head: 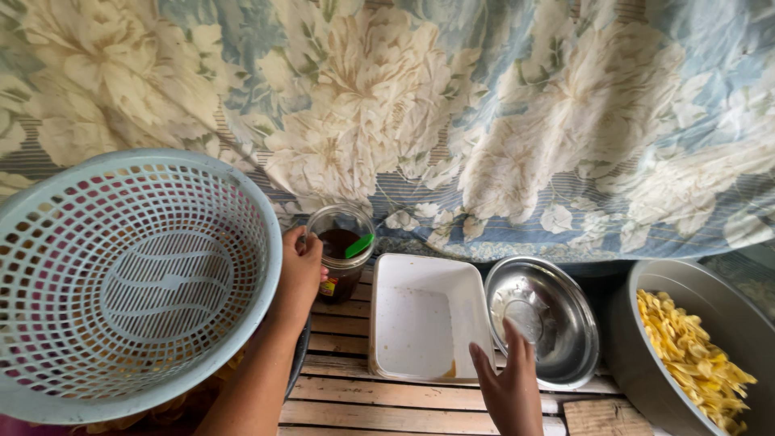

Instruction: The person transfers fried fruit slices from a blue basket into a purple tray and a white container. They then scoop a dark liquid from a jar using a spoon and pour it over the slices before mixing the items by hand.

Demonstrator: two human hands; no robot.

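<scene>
Basket (129, 282) crowds left hand (300, 270) gripping jar (341, 254); right hand (508, 379) open beside tub (424, 319).

Slatted wooden floor (404, 404) (pale planks) bears tub (420, 319), bowl (549, 327), jar (341, 266).

Backdrop: a draped floral cloth in pale blue, cream and beige (484, 105) fills the whole upper half of the frame, hanging in soft folds, big blossoms printed on it. Below it, lower centre, a tabletop of weathered pale wooden slats (379, 416) with dark gaps between the boards. Daylight is soft and even, with deeper shadow under the cloth's hem at right.
</scene>
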